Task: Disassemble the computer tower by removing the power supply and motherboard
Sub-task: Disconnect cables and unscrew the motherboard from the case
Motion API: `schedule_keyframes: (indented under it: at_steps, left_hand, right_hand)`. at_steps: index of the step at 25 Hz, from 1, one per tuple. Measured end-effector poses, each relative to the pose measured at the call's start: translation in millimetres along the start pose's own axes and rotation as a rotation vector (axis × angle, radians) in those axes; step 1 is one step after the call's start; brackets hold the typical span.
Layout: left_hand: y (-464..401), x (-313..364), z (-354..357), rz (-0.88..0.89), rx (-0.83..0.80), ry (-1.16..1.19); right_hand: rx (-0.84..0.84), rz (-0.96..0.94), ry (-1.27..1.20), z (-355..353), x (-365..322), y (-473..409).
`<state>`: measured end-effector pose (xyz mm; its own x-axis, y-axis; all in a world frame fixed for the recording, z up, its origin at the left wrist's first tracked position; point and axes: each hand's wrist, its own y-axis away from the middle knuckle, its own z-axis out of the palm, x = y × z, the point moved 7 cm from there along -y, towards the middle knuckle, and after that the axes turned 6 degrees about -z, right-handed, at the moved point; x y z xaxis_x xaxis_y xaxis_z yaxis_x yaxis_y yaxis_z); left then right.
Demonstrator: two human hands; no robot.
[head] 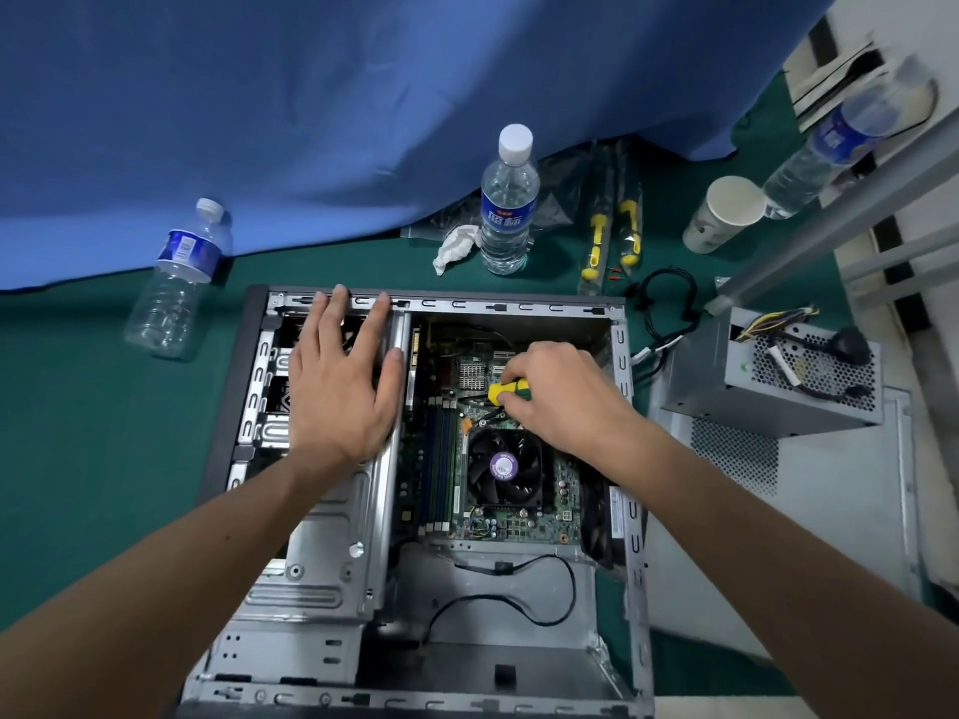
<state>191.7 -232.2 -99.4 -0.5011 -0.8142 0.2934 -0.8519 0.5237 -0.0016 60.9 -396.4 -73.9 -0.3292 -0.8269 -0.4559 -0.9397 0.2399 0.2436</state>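
While gripping screwdriver (506,392), right hand (560,394) curled.

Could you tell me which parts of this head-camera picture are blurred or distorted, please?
Head view: the bottle and frame at top right are smeared; wide-angle bending curves the case edges; the centre, with the screwdriver in the right hand, is sharp.

The upright water bottle (508,199) carries a blue label (507,214) with two large white Chinese characters, which look like 蓝标; smaller print above them is too small to read, as is the print on the other bottles' labels
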Motion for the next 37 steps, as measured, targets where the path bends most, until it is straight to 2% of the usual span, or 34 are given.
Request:
schedule_keyframes:
  at_steps: [5,9,12,14,17,20,22,23,26,28,30,32,33,35,37]
  left_hand:
    - [0,-1,0,0.005,0.001,-0.021]
    - [0,0,0,0.021,0.021,-0.005]
    - [-1,0,0,0.022,0.03,-0.004]
    - [-1,-1,1,0.017,0.021,-0.007]
    - [-2,-2,3,0.013,0.022,-0.008]
    - [-1,-3,3,0.02,0.03,0.003]
    - [-1,-3,3,0.023,0.032,0.0]
    - [-1,-2,3,0.023,0.027,0.0]
    - [-2,-3,3,0.019,0.021,0.001]
    - [-1,-2,3,0.02,0.018,0.002]
    - [-1,-3,3,0.017,0.014,0.002]
    - [-1,-3,3,0.018,0.015,-0.001]
    - [-1,-2,3,0.021,0.015,0.001]
    - [-1,-2,2,0.017,0.018,0.003]
    - [0,-1,2,0.013,0.017,0.006]
  right_hand:
    - [-0.132,-0.054,0.077,-6,-27,-15]
    - [-0.233,0.024,-0.122,-13,-46,-43]
    - [-0.126,0.067,-0.116,-22,-44,-52]
    - [-0.044,0.045,0.108,-26,-47,-49]
    - [-0.089,-0.14,0.315,-23,-63,-50]
    - [-0.265,-0.412,0.343,-21,-76,-52]
    - [-0.314,-0.487,0.291,-23,-78,-49]
    - [-0.29,-0.461,0.272,-22,-78,-47]
    - [-0.173,-0.16,0.413,-21,-67,-53]
    - [-0.142,-0.253,0.48,-21,-74,-54]
    - [-0.254,-0.373,0.343,-24,-76,-50]
    - [-0.335,-0.364,0.271,-21,-74,-45]
    - [-0.324,-0.28,0.295,-21,-69,-46]
    - [-0.239,-0.147,0.511,-23,-63,-50]
    - [-0.153,-0.272,0.562,-26,-70,-52]
